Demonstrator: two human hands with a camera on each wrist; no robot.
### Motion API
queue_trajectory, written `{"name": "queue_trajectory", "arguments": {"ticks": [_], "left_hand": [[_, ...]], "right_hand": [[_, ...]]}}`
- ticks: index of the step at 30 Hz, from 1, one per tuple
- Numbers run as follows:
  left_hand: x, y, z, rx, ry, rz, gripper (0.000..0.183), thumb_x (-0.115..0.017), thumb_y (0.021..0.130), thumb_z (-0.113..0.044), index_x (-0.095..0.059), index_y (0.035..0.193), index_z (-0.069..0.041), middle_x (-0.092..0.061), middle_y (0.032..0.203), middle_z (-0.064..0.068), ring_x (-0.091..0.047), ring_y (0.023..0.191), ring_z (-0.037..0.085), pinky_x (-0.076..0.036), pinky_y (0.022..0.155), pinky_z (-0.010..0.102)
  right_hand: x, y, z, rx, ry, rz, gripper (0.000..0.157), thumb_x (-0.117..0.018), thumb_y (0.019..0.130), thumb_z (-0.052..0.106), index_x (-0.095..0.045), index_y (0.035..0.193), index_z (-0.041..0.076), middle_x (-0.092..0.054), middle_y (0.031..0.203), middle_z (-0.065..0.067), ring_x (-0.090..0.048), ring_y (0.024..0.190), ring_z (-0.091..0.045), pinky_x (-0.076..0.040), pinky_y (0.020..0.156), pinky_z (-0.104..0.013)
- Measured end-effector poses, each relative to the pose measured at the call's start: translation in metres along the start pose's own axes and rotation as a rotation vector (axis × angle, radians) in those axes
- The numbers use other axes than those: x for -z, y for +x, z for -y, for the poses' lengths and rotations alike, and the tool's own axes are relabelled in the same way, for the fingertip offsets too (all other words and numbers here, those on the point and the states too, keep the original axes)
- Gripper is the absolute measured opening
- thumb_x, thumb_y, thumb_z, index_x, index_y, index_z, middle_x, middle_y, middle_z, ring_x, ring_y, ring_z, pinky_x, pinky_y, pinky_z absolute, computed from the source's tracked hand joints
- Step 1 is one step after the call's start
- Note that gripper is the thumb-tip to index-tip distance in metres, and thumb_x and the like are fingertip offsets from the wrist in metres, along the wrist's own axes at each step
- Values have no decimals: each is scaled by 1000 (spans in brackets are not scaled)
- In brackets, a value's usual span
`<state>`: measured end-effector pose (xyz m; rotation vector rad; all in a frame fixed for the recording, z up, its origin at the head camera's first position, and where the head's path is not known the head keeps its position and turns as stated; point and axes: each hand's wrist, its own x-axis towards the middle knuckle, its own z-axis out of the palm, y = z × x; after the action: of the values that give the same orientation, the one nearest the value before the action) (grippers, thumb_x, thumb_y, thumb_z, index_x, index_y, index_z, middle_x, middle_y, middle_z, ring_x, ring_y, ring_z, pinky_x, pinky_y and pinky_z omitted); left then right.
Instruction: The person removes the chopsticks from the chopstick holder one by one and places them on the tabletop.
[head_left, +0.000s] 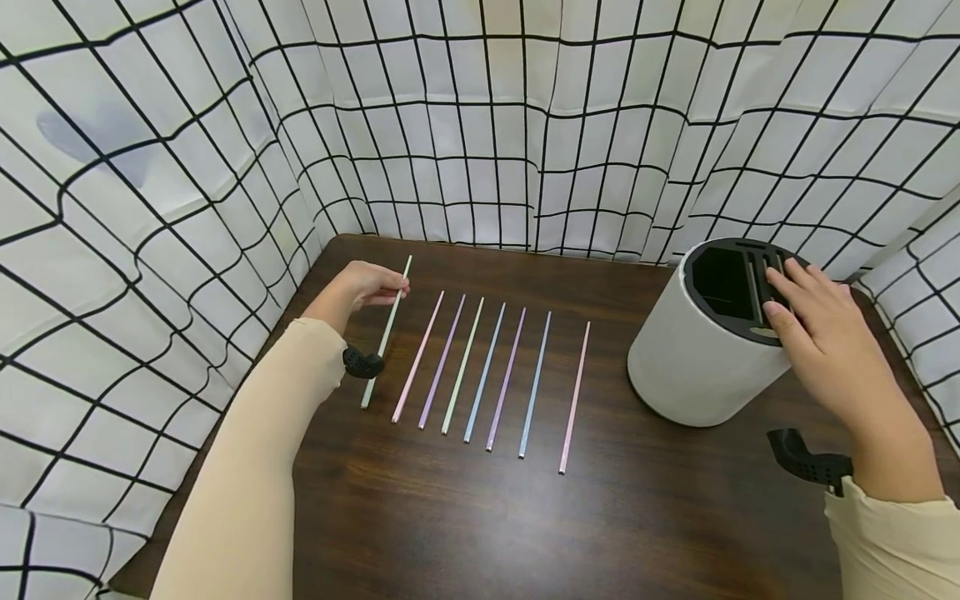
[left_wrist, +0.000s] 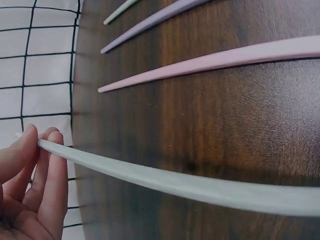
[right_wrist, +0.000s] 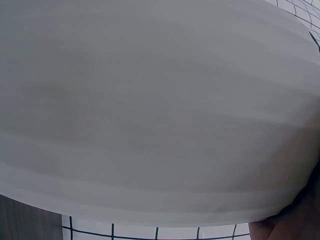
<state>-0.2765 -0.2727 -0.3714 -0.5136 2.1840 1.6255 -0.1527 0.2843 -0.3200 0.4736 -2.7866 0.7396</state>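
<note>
My left hand [head_left: 367, 285] pinches a pale mint-white chopstick [head_left: 389, 327] near its thin far end, between thumb and fingers. In the left wrist view this chopstick [left_wrist: 175, 183] slants over the dark wood, its thick end running out of frame. A tall white cylindrical holder [head_left: 690, 367] with a black slotted top [head_left: 723, 283] stands at the right, leaning in the head view. On that top rests my right hand [head_left: 825, 342], fingers spread over the slots and thumb near the rim. The holder's white wall [right_wrist: 150, 110] fills most of the right wrist view.
Several pastel chopsticks lie roughly parallel mid-table, from a pink chopstick [head_left: 417, 357] at left to another pink chopstick [head_left: 575, 398] set wider apart at right. The brown table [head_left: 450, 533] is bordered by white cloth [head_left: 480, 133] with a black grid.
</note>
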Motion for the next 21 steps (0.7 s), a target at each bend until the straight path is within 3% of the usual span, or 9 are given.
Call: {"name": "queue_trajectory", "arguments": {"ticks": [4, 8, 13, 18, 21], "left_hand": [[-2, 9, 8, 26, -16, -23, 9, -67, 94, -6, -71, 86, -8, -69, 67, -6, -67, 65, 5, -60, 65, 14], [-4, 16, 16, 42, -1, -66, 3, -68, 94, -7, -70, 96, -5, -67, 66, -9, -66, 68, 5, -60, 69, 14], [-5, 21, 23, 47, 40, -138, 28, -69, 94, -9, -66, 119, 3, -64, 67, -11, -65, 68, 4, -60, 68, 14], [-8, 23, 28, 32, 46, -158, 35, -70, 92, -7, -64, 124, 6, -64, 72, -10, -66, 72, 5, -61, 73, 16], [-12, 25, 31, 33, 60, -162, 38, -71, 91, -7, -62, 126, 7, -66, 84, -6, -66, 73, 4, -61, 81, 19]], "right_hand": [[0, 0, 1, -8, -7, -2, 53, -32, 109, 29, -29, 155, 2, -19, 162, -26, -4, 155, -39, 8, 127, -58], [1, 0, 1, -8, -4, -3, 53, -33, 109, 28, -30, 154, 1, -20, 162, -27, -4, 155, -39, 8, 127, -58], [2, 1, 0, -1, 9, -3, 52, -35, 108, 27, -31, 154, 2, -20, 162, -26, -5, 155, -38, 8, 127, -56], [2, 1, 0, 10, 16, 3, 52, -35, 108, 26, -30, 154, 2, -20, 162, -27, -5, 155, -39, 9, 127, -56], [2, 0, 0, 12, 14, 1, 52, -35, 108, 25, -30, 154, 2, -20, 162, -27, -5, 155, -40, 8, 127, -56]]}}
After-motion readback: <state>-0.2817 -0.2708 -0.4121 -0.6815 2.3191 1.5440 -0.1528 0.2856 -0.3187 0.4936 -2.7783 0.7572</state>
